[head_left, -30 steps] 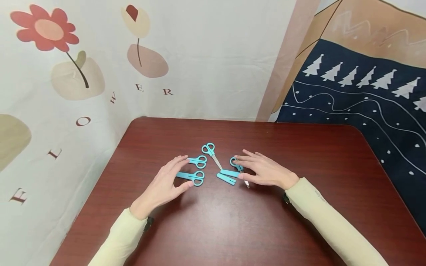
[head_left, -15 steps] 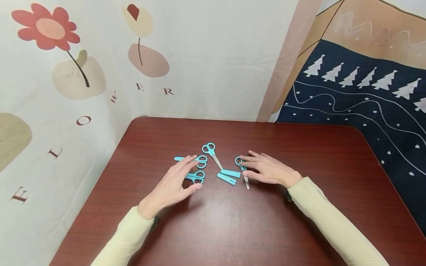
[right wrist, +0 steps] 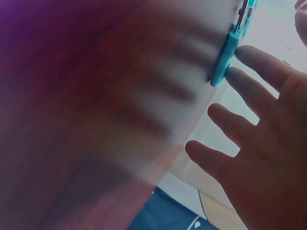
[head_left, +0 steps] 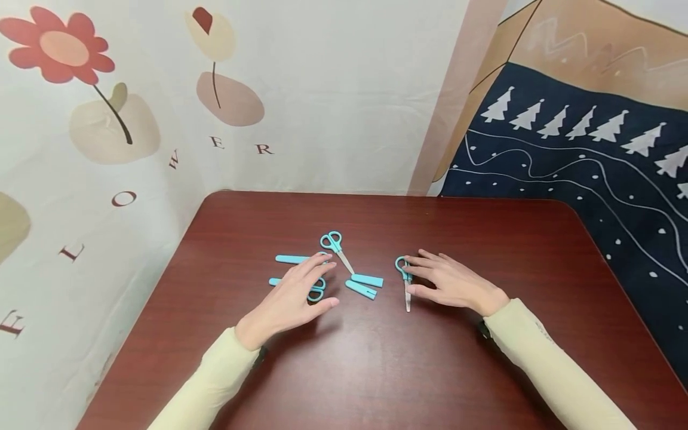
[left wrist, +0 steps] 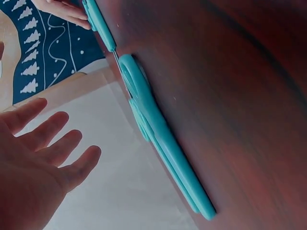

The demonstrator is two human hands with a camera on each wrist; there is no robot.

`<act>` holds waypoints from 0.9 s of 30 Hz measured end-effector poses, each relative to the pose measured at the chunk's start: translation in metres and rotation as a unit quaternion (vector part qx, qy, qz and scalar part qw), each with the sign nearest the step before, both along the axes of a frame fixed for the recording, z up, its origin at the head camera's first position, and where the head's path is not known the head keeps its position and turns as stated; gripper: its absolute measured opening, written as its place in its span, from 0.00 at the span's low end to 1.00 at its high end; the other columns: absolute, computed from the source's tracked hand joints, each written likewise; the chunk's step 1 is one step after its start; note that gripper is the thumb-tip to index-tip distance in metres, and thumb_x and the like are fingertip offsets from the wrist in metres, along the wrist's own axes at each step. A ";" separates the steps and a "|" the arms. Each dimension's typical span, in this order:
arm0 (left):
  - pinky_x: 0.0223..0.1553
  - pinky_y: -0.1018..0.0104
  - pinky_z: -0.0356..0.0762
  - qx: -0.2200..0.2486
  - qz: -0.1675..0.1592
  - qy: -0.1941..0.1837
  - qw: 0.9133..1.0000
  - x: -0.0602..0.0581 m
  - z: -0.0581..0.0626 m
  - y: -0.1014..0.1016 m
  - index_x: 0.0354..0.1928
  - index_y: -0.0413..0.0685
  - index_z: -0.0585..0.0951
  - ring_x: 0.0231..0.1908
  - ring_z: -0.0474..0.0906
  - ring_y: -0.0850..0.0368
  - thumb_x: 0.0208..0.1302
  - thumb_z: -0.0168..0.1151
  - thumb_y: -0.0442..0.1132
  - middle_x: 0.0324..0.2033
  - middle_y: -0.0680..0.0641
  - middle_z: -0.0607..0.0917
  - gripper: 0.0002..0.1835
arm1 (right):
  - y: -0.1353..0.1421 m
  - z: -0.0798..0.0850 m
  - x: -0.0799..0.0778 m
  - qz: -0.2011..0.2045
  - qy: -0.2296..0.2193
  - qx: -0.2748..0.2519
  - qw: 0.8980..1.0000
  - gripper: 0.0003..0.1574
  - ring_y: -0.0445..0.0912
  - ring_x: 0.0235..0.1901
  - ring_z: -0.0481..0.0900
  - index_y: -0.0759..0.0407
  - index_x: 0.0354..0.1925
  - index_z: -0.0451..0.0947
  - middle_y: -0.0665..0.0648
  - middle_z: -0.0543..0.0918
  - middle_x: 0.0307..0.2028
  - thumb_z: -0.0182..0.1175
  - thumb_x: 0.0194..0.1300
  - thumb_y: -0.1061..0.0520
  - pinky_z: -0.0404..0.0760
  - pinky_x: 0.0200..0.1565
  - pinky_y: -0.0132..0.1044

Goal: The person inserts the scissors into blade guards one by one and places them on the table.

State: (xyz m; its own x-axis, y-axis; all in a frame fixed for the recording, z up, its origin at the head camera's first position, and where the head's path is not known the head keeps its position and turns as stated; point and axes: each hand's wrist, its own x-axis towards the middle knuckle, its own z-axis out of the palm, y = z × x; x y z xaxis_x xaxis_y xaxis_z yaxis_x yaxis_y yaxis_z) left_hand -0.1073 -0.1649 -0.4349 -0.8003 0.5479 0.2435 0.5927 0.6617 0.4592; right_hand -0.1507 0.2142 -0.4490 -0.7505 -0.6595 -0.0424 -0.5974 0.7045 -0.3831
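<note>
Several teal-handled scissors lie on the brown table. My left hand [head_left: 290,292] hovers with spread fingers above two sheathed scissors, partly hiding the lower pair [head_left: 316,294] and the handles of the upper sheathed pair [head_left: 290,259]. In the left wrist view, the left hand [left wrist: 43,158] is apart from the sheathed scissors [left wrist: 160,129]. My right hand [head_left: 454,283] has its extended fingertips at the handles of bare-bladed scissors [head_left: 407,298]; in the right wrist view, two fingertips meet the teal handle [right wrist: 224,60]. Another bare pair [head_left: 332,242] lies between the hands.
Two loose teal blade covers [head_left: 367,280] lie in the middle, near the tip of the central pair. The table [head_left: 365,370] has rounded far corners. Behind it hang a white flower-print cloth [head_left: 344,107] and a navy cloth with trees [head_left: 564,161].
The right hand has slid its bare scissors to the right, away from the blade covers. The left hand has shifted right over the sheathed scissors, which stay put. The head view has turned slightly.
</note>
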 end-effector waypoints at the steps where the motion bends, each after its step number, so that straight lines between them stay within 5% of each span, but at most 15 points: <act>1: 0.68 0.39 0.65 -0.002 -0.005 0.002 1.000 -0.001 -0.001 0.002 0.71 0.44 0.74 0.74 0.64 0.44 0.67 0.69 0.56 0.73 0.44 0.71 0.37 | 0.002 0.000 0.002 -0.002 0.005 0.000 1.000 0.42 0.61 0.77 0.58 0.51 0.73 0.73 0.52 0.70 0.74 0.55 0.73 0.29 0.57 0.71 0.68; 16: 0.67 0.46 0.70 -0.035 -0.088 0.030 0.995 -0.021 -0.008 0.029 0.67 0.41 0.77 0.69 0.71 0.46 0.64 0.73 0.50 0.66 0.44 0.77 0.33 | 0.023 0.000 0.016 -0.009 0.051 -0.005 0.999 0.40 0.60 0.74 0.65 0.54 0.68 0.79 0.54 0.75 0.70 0.64 0.69 0.32 0.63 0.69 0.67; 27: 0.66 0.57 0.71 -0.074 -0.145 -0.051 0.985 -0.032 -0.008 0.044 0.66 0.43 0.78 0.64 0.75 0.51 0.66 0.72 0.47 0.61 0.49 0.81 0.30 | 0.010 0.004 0.002 0.022 0.040 -0.010 0.999 0.40 0.60 0.75 0.63 0.55 0.70 0.76 0.56 0.74 0.71 0.69 0.67 0.39 0.63 0.70 0.64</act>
